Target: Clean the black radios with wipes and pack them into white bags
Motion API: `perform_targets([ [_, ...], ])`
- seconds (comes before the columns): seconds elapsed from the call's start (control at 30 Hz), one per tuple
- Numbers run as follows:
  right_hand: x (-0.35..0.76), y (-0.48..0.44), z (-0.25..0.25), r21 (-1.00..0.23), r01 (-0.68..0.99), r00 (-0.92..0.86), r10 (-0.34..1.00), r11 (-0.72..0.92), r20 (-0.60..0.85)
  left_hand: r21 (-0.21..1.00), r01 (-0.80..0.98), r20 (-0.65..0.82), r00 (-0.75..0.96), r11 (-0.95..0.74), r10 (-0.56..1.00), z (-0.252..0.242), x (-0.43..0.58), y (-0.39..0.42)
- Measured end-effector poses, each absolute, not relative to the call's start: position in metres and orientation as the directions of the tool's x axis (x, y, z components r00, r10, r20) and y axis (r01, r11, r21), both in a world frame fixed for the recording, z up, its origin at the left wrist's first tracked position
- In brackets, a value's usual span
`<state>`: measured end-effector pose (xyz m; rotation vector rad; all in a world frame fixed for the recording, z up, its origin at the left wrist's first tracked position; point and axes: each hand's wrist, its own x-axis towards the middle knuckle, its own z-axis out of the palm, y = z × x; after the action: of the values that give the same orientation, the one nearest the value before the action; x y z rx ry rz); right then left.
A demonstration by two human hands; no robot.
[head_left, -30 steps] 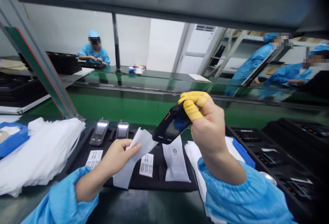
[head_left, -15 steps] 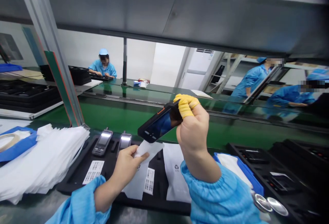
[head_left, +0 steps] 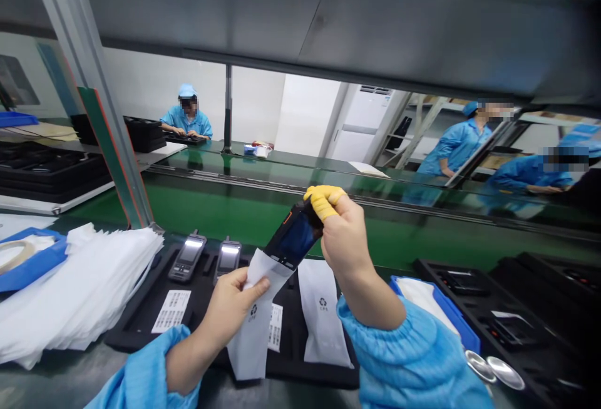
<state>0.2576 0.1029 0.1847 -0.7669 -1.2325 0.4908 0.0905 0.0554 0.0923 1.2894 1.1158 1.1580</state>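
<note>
My right hand [head_left: 345, 240], with yellow finger cots on thumb and forefinger, grips a black handheld device [head_left: 293, 235] by its upper end. The device's lower end sits in the mouth of a white pouch [head_left: 256, 318], which my left hand [head_left: 232, 309] pinches at the top edge. Both are held above a black tray [head_left: 141, 318]. On that tray lie two more handheld devices [head_left: 188, 257], white barcode labels [head_left: 171, 310] and another white pouch [head_left: 323, 312].
A pile of white pouches [head_left: 75, 293] lies at the left, beside a blue bin with a tape roll [head_left: 16, 252]. Black moulded trays [head_left: 507, 321] fill the right. A green conveyor belt [head_left: 225, 199] runs behind. Other people in blue coats sit beyond it.
My right hand has tipped the device down and lowered its end into the pouch mouth. My left hand has raised the pouch to meet it. The view shifted slightly.
</note>
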Motion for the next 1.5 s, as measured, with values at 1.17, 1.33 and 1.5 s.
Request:
perform_targets([
  [1.17, 0.309, 0.085, 0.136, -0.626, -0.485, 0.335, 0.791, 0.611, 0.513, 0.655, 0.186, 0.695, 0.231, -0.732, 0.681, 0.069, 0.154, 0.007],
  [1.33, 0.305, 0.073, 0.143, -0.747, -0.172, 0.405, 0.737, 0.642, 0.541, 0.959, 0.113, 0.204, 0.366, -0.261, 0.908, 0.083, 0.141, 0.018],
  [1.5, 0.292, 0.065, 0.151, -0.763, 0.072, 0.335, 0.705, 0.642, 0.625, 0.983, 0.02, 0.164, 0.364, -0.184, 0.917, 0.089, 0.135, 0.023],
])
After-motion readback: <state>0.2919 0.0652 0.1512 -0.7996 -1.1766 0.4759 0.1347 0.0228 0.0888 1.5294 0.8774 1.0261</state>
